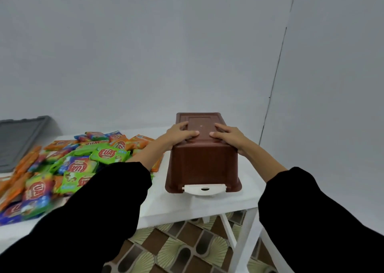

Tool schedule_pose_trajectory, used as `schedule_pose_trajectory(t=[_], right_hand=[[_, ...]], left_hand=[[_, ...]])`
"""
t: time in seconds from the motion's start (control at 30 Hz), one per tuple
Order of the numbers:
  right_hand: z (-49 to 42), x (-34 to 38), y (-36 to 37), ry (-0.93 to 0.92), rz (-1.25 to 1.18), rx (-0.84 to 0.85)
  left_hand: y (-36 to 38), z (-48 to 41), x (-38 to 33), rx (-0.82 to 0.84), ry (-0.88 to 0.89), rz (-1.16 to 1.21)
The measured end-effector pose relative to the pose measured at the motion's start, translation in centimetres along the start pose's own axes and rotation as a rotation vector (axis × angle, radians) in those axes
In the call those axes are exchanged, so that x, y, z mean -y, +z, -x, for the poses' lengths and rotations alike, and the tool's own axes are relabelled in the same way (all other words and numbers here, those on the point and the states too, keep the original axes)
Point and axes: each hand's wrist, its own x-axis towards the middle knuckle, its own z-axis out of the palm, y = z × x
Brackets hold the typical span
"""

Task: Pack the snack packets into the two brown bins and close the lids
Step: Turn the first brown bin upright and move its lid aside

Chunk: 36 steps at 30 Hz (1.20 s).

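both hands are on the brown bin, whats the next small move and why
Probably flip the brown bin upright: it seems to stand rim-down, white latch at the table, left hand and right hand on its base, snack packets lying unpacked beside it.

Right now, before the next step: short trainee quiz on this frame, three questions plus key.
1. True or false: the left hand and the right hand both lie on top of the brown plastic bin.
2. The heap of colourful snack packets lies: A) left of the bin, B) right of the bin, C) on top of the bin.
3. Fill in: the bin stands on a ____ table.
Key: 1 true; 2 A; 3 white.
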Motion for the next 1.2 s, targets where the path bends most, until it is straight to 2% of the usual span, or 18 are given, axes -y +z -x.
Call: schedule_pose_trajectory(t=[0.17,0.37,0.5,0.57,0.6,0.7,0.77,0.9,1.03,1.2], right_hand=[[-0.5,-1.8,-1.8,-0.030,0.021,0.103],[-1.6,-4.3,-4.5,-0.079,0.089,0.279],[-2.1,-5.3,-5.4,-0.090,0.147,0.363],[-1.8,-6.0,-5.2,-0.099,0.173,0.302],[-1.4,-6.5,-4.9,-0.111,0.210,0.208],[0.9,-7.1,-3.3,-0.084,0.397,-0.071],[2.8,-7.1,-2.1,-0.051,0.399,-0.147],[4.9,-7.7,0.3,0.044,0.233,-0.231],[4.0,-8.0,1.0,0.082,0.099,-0.245],[-0.2,-8.9,-0.9,-0.012,0.035,-0.206]], left_hand=[[3.1,0.2,0.9,-0.120,-0.028,-0.023],[9.0,1.5,3.0,-0.278,-0.104,0.070],[10.2,1.7,2.5,-0.306,-0.164,-0.018],[10.1,1.4,1.9,-0.321,-0.176,-0.228],[9.9,1.2,1.5,-0.332,-0.160,-0.333],[8.3,-0.9,0.2,-0.310,-0.048,-0.503],[7.0,-2.6,-0.5,-0.259,0.043,-0.618],[4.7,-6.0,-1.6,-0.124,0.119,-0.810],[3.9,-7.8,-0.9,0.054,0.011,-0.955],[2.1,-7.0,0.9,-0.004,-0.058,-1.012]])
